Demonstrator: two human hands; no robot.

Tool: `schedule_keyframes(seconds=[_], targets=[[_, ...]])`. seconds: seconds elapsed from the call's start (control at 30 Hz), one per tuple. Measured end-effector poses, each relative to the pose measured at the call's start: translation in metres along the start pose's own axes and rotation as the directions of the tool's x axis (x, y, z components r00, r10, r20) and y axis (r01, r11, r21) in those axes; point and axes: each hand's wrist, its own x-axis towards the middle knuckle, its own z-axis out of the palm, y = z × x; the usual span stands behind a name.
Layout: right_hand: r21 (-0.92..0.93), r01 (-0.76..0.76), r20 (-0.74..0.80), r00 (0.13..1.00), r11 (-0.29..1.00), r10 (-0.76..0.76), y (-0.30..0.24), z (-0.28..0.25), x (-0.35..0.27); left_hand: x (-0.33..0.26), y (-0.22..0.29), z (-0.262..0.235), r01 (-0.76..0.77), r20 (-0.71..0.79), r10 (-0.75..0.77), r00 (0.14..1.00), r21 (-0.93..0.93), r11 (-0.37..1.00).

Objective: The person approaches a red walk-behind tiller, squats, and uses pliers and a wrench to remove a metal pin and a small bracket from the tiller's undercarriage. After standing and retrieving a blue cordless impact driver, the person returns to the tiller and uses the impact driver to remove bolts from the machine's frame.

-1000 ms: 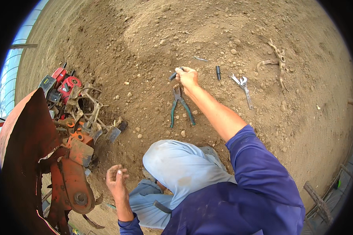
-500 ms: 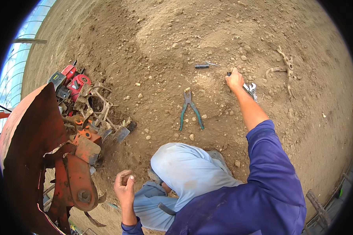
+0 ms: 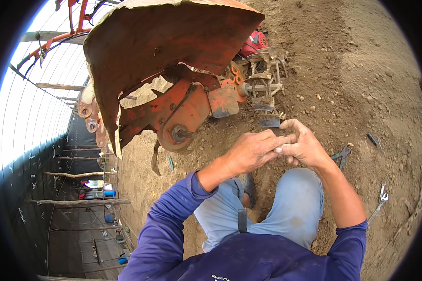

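Note:
My left hand (image 3: 254,151) and my right hand (image 3: 308,146) meet above my knees, fingers bent and pressed together at the fingertips. Whatever they pinch between them is too small or too hidden to name. Just beyond them is the rusty orange tiller (image 3: 185,110), with a bare shaft end (image 3: 185,134) sticking out of its round hub. Beside my right forearm, green-handled pliers (image 3: 343,154) lie on the soil. Farther right rest a short black cylinder (image 3: 372,138) and a silver adjustable wrench (image 3: 383,196).
A large rusty metal hood (image 3: 173,40) overhangs the tiller. Caged metal wheels (image 3: 265,86) and a red engine part (image 3: 254,43) stand behind it. On the left, wooden poles (image 3: 79,202) run along a dark-sided, light-roofed structure. Loose, stony soil (image 3: 333,89) covers the ground.
My right hand has left the ground near the wrench and come to my left hand. The view has turned left, so the tiller now sits ahead and the tools lie at the right.

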Motion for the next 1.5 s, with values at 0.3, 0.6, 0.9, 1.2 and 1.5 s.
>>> schedule_keyframes(seconds=[0.3,0.6,0.9,1.2,1.5], targets=[[-0.077,0.35,0.157,0.929,0.933,-0.336,0.04,0.097,-0.048,-0.032,-0.147,-0.135,0.704,-0.5,-0.517,0.695,0.323,0.633],[-0.326,0.402,0.211,0.913,0.856,-0.349,0.083,0.099,-0.028,-0.027,-0.263,-0.142,0.612,-0.37,-0.491,0.789,0.552,0.566],[-0.312,0.431,0.257,0.896,0.847,-0.361,0.082,0.101,-0.026,-0.023,-0.253,-0.137,0.614,-0.353,-0.516,0.781,0.583,0.531],[-0.214,0.472,0.297,0.865,0.855,-0.404,0.08,0.098,-0.035,-0.007,-0.251,-0.125,0.481,-0.265,-0.592,0.761,0.843,0.241],[-0.18,0.427,0.357,0.868,0.886,-0.345,0.074,0.097,-0.037,0.003,-0.272,-0.154,0.627,-0.247,-0.617,0.747,0.571,0.53]])
